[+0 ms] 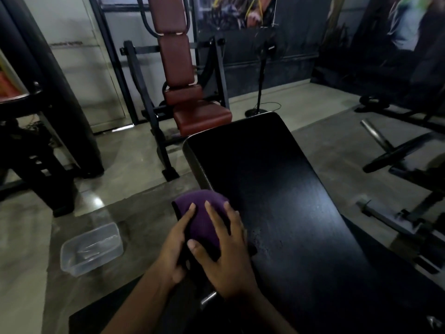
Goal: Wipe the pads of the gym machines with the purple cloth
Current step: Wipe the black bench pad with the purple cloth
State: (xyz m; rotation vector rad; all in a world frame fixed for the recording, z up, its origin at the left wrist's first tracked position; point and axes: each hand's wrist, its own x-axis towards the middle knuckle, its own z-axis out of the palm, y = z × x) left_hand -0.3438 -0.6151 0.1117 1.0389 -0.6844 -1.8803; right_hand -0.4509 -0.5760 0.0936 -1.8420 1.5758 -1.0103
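Fingers (213, 213) apart, flat on domed, perhaps folded, dark-edged purple cloth (202, 225).

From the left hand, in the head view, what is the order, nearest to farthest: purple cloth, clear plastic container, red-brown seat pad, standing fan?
1. purple cloth, touched by the left hand.
2. clear plastic container, on the floor to the left.
3. red-brown seat pad, ahead across the floor.
4. standing fan, farther back, near the wall.

The left hand (177, 247) and right hand (226, 256) cover much of the purple cloth (202, 213). The bench pad (277, 189) runs off the lower edge. The wall poster (240, 13) is blurred, possibly showing figures.
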